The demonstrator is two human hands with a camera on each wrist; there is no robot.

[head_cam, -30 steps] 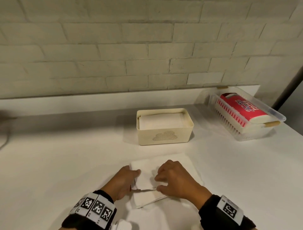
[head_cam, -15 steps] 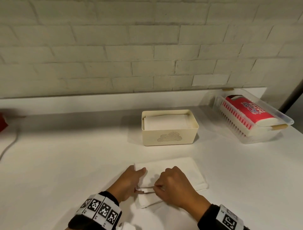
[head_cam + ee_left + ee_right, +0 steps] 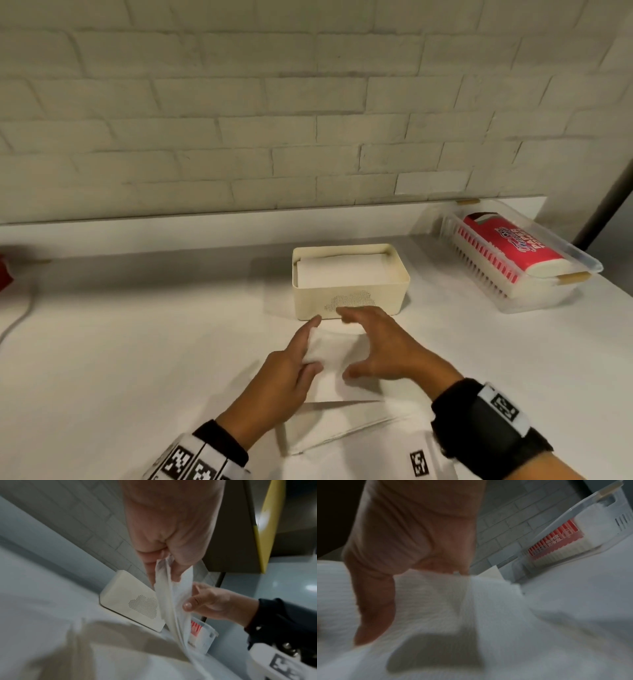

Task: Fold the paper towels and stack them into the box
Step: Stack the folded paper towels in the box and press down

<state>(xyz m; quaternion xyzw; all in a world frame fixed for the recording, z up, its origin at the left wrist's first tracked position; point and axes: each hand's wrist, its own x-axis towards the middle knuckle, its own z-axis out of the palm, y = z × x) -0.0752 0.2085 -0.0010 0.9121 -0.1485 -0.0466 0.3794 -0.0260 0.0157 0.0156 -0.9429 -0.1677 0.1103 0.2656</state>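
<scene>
A cream box point(image 3: 349, 301) with a dotted cloud on its front stands at the table's middle and holds folded white towels point(image 3: 342, 272). Just in front of it a folded paper towel point(image 3: 330, 354) hangs lifted between both hands. My left hand point(image 3: 306, 346) pinches its left edge; in the left wrist view the thumb and fingers of that hand point(image 3: 164, 557) clamp the towel point(image 3: 173, 599). My right hand point(image 3: 363, 342) spans the towel's right side, thumb near and fingers far. In the right wrist view the towel point(image 3: 436, 608) runs under the thumb. More unfolded towels point(image 3: 339, 425) lie below.
A clear plastic bin point(image 3: 582, 263) at the back right holds a red paper-towel pack point(image 3: 507, 246). A red object point(image 3: 5, 274) and a pale cable point(image 3: 17, 322) sit at the far left edge. A white ledge and brick wall run behind the box.
Both hands were pinching and creasing the towel low on the pile near me. Now they have lifted it and carried it forward to just before the box.
</scene>
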